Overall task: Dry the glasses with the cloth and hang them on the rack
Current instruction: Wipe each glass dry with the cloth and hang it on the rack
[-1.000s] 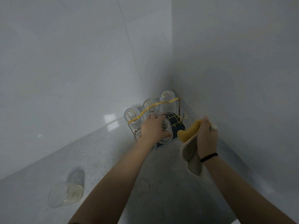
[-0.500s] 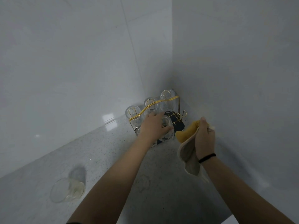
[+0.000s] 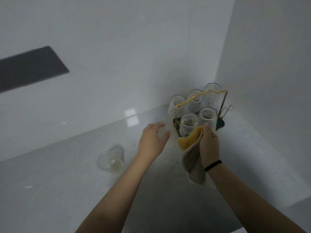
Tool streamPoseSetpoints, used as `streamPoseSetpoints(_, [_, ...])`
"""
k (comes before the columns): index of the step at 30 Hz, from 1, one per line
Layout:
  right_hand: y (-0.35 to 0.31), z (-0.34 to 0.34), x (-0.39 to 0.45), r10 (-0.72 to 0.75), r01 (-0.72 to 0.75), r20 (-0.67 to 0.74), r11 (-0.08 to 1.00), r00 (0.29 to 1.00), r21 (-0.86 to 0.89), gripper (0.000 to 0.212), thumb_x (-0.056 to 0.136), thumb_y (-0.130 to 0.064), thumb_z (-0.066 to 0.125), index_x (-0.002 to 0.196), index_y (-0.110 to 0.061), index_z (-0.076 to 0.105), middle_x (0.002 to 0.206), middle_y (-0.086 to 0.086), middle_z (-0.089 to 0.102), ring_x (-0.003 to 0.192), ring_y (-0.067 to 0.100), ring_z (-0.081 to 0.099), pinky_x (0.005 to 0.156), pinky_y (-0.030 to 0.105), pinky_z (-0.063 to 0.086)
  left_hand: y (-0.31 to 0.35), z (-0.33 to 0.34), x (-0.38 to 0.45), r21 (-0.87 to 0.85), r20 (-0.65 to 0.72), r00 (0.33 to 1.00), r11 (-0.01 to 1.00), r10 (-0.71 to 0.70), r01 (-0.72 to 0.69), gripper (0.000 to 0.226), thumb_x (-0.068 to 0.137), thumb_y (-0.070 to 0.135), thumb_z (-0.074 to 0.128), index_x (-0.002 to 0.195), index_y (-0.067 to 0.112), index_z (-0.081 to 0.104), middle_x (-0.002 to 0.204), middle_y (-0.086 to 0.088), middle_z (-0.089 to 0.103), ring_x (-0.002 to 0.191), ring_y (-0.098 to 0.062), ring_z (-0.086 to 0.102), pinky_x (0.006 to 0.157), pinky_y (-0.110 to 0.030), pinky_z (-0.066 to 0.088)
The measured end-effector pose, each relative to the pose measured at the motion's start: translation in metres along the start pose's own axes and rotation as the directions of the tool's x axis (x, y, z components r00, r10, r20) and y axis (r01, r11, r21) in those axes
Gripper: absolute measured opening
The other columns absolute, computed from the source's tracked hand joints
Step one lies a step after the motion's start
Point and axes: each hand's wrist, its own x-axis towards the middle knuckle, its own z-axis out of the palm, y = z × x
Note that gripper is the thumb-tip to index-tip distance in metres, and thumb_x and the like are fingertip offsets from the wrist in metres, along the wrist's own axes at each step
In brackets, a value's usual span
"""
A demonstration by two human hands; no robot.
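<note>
Now five clear ribbed glasses point(image 3: 189, 122) sit upside down on the gold wire rack point(image 3: 202, 95) in the tabletop point(image 3: 67, 174) corner. The left hand point(image 3: 152, 142) hovers beside it, fingers loosely spread, holding nothing. The right hand point(image 3: 209, 145) grips the yellow-and-grey cloth point(image 3: 189, 140). One more glass point(image 3: 110, 160) lies apart, left.

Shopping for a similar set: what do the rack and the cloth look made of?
The rack looks like thin metal wire with a shiny gold finish, though painted wire is possible. The cloth in the right hand looks like soft fabric, yellow one side, grey-beige the other; it folds limply.
</note>
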Motion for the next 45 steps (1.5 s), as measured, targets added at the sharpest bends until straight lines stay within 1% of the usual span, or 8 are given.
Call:
streamPoseSetpoints(7, [0.043,0.079,-0.067,0.081,-0.075,0.101,0.995,0.992,-0.059,0.045,0.095,-0.042,0.041,0.059,-0.018,0.052,0.053,0.005,0.061,0.059,0.028,0.064,0.066,0.045,0.057,-0.105,-0.052,-0.046,0.132,-0.045,0.988,0.979,-0.15,0.155,0.041,0.092,0.051,0.052,0.124,0.027,0.059,0.125,0.003,0.061,0.116,-0.014,0.055,0.1,-0.031,0.023])
streamPoseSetpoints(15, [0.064,0.126,-0.12,0.079,-0.073,0.065,0.993,0.995,-0.09,0.044,0.099,-0.034,0.034,0.063,-0.013,0.048,0.038,-0.007,0.058,0.037,0.003,0.057,0.041,0.016,0.046,-0.183,-0.069,-0.06,0.185,0.006,0.957,0.94,-0.291,0.285,0.069,0.086,0.055,0.059,0.144,0.024,0.039,0.155,-0.004,0.028,0.143,-0.022,0.024,0.116,-0.042,0.011])
streamPoseSetpoints(20, [0.075,0.137,-0.125,0.091,-0.091,-0.01,0.98,0.996,-0.178,0.048,0.096,-0.042,0.037,0.061,-0.012,0.051,0.047,-0.001,0.057,0.046,0.012,0.058,0.053,0.024,0.049,-0.212,-0.065,-0.053,0.131,0.126,0.931,0.936,-0.343,0.327,0.103,0.08,0.05,0.071,0.154,0.021,0.006,0.162,-0.008,-0.004,0.148,-0.031,0.004,0.117,-0.048,0.016])
streamPoseSetpoints(24, [0.074,0.143,-0.13,0.095,-0.094,-0.004,0.976,0.995,-0.197,0.049,0.097,-0.039,0.036,0.057,-0.015,0.05,0.039,-0.006,0.055,0.043,0.007,0.056,0.041,0.015,0.044,-0.228,-0.057,-0.045,-0.045,0.162,0.927,0.935,-0.339,0.35,0.107,0.074,0.032,0.081,0.153,0.015,0.011,0.158,-0.013,0.013,0.142,-0.034,0.026,0.112,-0.046,0.034])
streamPoseSetpoints(31, [0.069,0.137,-0.136,0.098,-0.088,0.022,0.955,0.995,-0.284,0.039,0.097,-0.041,0.033,0.072,-0.024,0.058,0.073,-0.008,0.059,0.072,0.008,0.055,0.066,0.024,0.039,-0.226,-0.071,-0.041,-0.246,0.151,0.959,0.93,-0.241,0.273,0.097,0.069,0.028,0.086,0.147,0.014,0.03,0.137,-0.011,0.045,0.122,-0.026,0.051,0.09,-0.031,0.044])
streamPoseSetpoints(35, [0.059,0.132,-0.145,0.109,-0.075,0.107,0.955,0.988,-0.287,0.034,0.096,-0.045,0.03,0.087,-0.025,0.057,0.084,-0.007,0.057,0.079,0.006,0.053,0.081,0.027,0.038,-0.195,-0.09,-0.046,-0.567,0.177,0.963,0.778,-0.204,0.269,0.095,0.067,0.026,0.087,0.143,0.02,0.03,0.121,-0.004,0.053,0.111,-0.019,0.056,0.082,-0.027,0.048])
streamPoseSetpoints(42, [0.033,0.13,-0.181,-0.048,0.156,0.43,0.963,0.902,-0.221,0.029,0.092,-0.047,0.031,0.087,-0.027,0.052,0.066,-0.025,0.053,0.056,-0.012,0.053,0.055,0.004,0.04,-0.136,-0.099,-0.061,-0.913,0.318,0.948,0.275,0.011,0.303,0.078,0.068,0.05,0.08,0.123,-0.003,0.058,0.118,-0.02,0.066,0.108,-0.033,0.065,0.093,-0.042,0.053])
streamPoseSetpoints(45, [0.043,0.139,-0.19,-0.2,0.317,0.449,0.927,0.871,-0.202,0.062,0.075,-0.076,0.035,0.1,-0.022,0.051,0.066,-0.026,0.055,0.063,-0.008,0.051,0.063,0.013,0.041,-0.114,-0.102,-0.072,-0.915,0.298,0.954,0.298,0.044,0.272,0.082,0.077,0.061,0.067,0.129,-0.002,0.055,0.125,-0.024,0.062,0.115,-0.036,0.061,0.098,-0.047,0.049])
